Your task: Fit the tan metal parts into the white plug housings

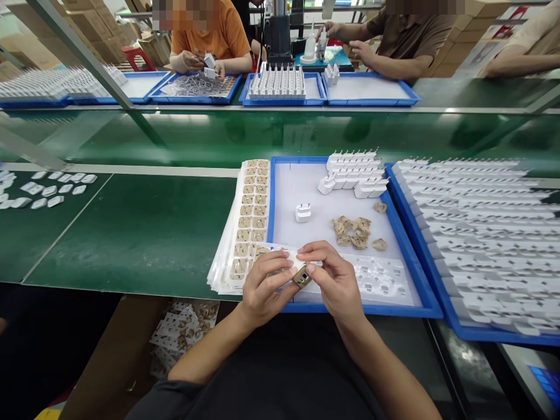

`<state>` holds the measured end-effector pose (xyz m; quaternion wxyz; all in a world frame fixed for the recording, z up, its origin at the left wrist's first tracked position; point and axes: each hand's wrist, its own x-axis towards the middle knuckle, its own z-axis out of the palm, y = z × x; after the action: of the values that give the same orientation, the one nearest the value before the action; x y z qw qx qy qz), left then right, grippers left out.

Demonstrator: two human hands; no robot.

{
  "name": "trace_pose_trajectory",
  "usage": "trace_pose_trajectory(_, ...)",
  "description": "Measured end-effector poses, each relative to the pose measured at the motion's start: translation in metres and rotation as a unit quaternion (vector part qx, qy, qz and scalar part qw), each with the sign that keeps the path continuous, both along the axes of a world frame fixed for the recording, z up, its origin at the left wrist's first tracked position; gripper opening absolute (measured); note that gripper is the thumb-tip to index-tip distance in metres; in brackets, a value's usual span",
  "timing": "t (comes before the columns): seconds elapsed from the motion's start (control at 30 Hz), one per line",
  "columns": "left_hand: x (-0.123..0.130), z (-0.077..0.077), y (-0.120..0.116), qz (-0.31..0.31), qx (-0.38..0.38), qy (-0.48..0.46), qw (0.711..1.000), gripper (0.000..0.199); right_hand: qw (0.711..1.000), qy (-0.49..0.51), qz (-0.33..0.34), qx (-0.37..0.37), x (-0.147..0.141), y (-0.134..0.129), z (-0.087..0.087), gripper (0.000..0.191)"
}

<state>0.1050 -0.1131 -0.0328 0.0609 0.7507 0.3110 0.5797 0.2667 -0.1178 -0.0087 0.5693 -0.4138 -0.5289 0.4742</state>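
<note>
Between the fingertips of my left hand (266,286) and my right hand (340,281) is a small white plug charger (301,276); its near face looks tan with a dark port opening. Both hands are closed on it, above the near edge of a blue-rimmed tray (272,201). Left of the tray lies a stack of sheets with tan stickers (251,221), partly under my left hand. Inside the tray, one white charger (303,213) stands alone, beside crumpled tan scraps (352,232). A used clear sheet (382,277) lies behind my right hand. Grouped white chargers (356,173) fill the tray's far right corner.
A second blue tray (415,256) packed with white chargers adjoins on the right. Loose white pieces (48,189) lie far left on the green bench (131,227). Below, a cardboard box (118,344) holds discarded sheets. Across the line, co-workers sit behind more blue trays (371,102).
</note>
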Motion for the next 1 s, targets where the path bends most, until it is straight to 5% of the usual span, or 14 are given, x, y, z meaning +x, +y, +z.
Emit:
trace_pose_trajectory(0.5,-0.004,-0.002,-0.001,-0.007,0.033,0.027,0.999,0.03,0.999,0.017,0.024,-0.021,0.003,0.0,0.002,0.013)
trace_pose_trajectory(0.77,-0.005,-0.003,-0.002,-0.026,0.019,0.026,0.999,0.028,0.991,0.031,0.107,-0.08,0.016,0.005,0.005,0.018)
trace_pose_trajectory(0.87,-0.006,-0.001,-0.001,-0.037,0.006,0.013,0.999,0.032,0.993,-0.037,0.11,-0.03,0.022,0.004,0.01,0.018)
trace_pose_trajectory(1.0,-0.007,-0.001,0.0,-0.05,-0.005,0.004,0.999,0.037,0.979,-0.181,0.032,0.092,0.025,0.001,0.014,0.015)
